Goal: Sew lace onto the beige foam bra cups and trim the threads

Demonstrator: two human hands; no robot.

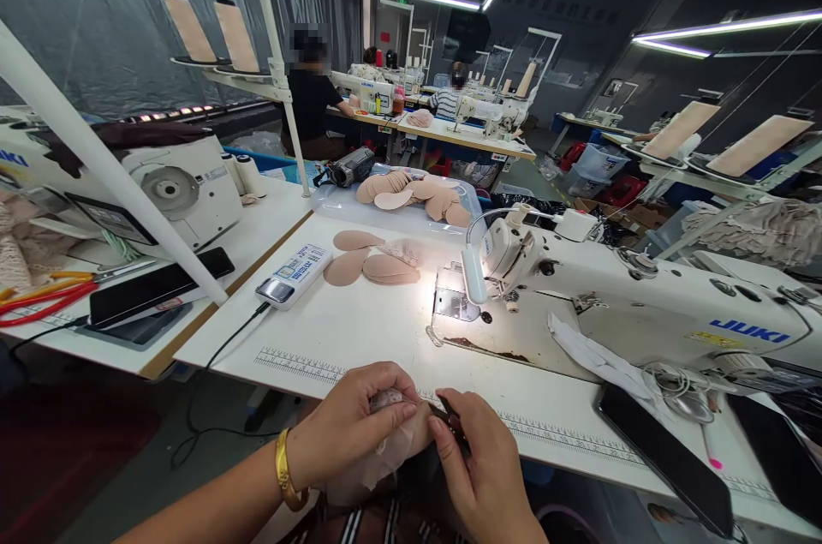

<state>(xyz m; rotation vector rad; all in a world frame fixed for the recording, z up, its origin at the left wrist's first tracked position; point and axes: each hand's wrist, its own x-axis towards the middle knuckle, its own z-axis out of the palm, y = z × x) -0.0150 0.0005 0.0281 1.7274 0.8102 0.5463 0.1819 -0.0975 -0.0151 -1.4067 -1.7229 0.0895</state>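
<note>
My left hand [350,424], with a gold bracelet on the wrist, is closed around a beige fabric piece [391,441] at the near table edge. My right hand [479,467] pinches a small dark tool [448,415] whose tip touches that fabric piece. Both hands are below the white sewing table [360,330], close to my lap. Loose beige pads [369,263] lie further back on the table. A white JUKI sewing machine [642,304] stands to the right, its lamp [473,274] lighting the needle plate [455,304].
A clear tray [334,206] behind holds several more beige pads. A white control box [294,274] with a cable lies left of centre. Two dark phones [668,458] lie at the right edge, another [157,287] and red-handled scissors [38,300] on the left table. Other people sit at machines behind.
</note>
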